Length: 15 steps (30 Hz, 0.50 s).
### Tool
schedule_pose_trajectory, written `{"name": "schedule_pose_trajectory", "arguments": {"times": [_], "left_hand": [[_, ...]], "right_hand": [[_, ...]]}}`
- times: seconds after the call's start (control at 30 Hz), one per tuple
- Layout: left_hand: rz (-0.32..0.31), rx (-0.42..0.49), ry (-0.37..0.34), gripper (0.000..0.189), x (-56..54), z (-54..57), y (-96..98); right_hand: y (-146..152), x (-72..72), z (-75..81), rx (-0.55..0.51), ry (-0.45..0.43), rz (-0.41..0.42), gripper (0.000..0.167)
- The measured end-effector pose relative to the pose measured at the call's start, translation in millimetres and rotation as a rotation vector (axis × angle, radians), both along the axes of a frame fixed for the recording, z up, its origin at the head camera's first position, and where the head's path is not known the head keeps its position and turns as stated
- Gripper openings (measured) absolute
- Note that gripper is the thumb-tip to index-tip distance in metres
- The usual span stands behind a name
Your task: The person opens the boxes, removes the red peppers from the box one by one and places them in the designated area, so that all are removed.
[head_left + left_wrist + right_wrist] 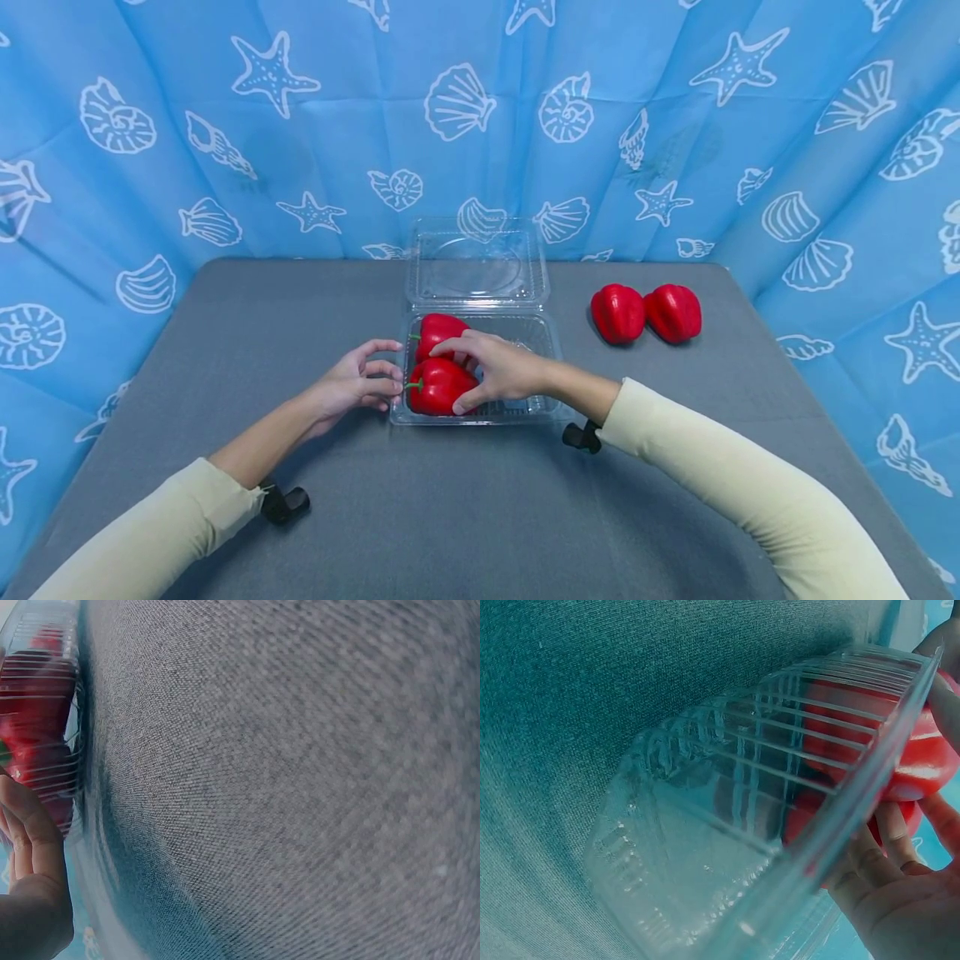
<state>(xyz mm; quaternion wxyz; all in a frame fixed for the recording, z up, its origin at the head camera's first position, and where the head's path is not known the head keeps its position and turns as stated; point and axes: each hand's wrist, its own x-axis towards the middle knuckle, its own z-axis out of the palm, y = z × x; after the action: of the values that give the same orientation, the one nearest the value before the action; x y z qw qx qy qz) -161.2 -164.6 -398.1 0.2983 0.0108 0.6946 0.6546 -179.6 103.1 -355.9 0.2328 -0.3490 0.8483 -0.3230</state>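
Observation:
A clear plastic clamshell container [551, 342] lies with its lid [476, 271] raised at the back. Two red bell peppers fill its left side: a rear pepper [438, 330] and a front pepper [433, 387], both with green stems pointing left. From the right, my right hand [504, 367] grips the front pepper, thumb on its near side and fingers across its far side. In the right wrist view, the fingers [891, 832] curl behind the clear wall beside the red peppers. My left hand [352, 385] is at the container's left edge, fingers loosely bent and holding nothing.
Two more red bell peppers, a left one [618, 314] and a right one [674, 313], lie side by side to the container's right. Grey cloth covers the table [420, 500]. A blue shell-patterned curtain [480, 150] hangs behind and around it.

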Motion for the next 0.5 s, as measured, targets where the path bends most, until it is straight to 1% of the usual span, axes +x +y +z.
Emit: {"name": "schedule_pose_trajectory", "arguments": {"times": [0.27, 0.5], "left_hand": [[0.001, -0.01, 0.006, 0.063, 0.5, 0.2, 0.4], [0.0, -0.005, 0.004, 0.064, 0.9, 1.7, 1.1]], "right_hand": [[0.0, -0.6, -1.7, 0.005, 0.003, 0.004, 0.07], [-1.1, -1.0, -1.1, 0.001, 0.005, -0.013, 0.071]]}}
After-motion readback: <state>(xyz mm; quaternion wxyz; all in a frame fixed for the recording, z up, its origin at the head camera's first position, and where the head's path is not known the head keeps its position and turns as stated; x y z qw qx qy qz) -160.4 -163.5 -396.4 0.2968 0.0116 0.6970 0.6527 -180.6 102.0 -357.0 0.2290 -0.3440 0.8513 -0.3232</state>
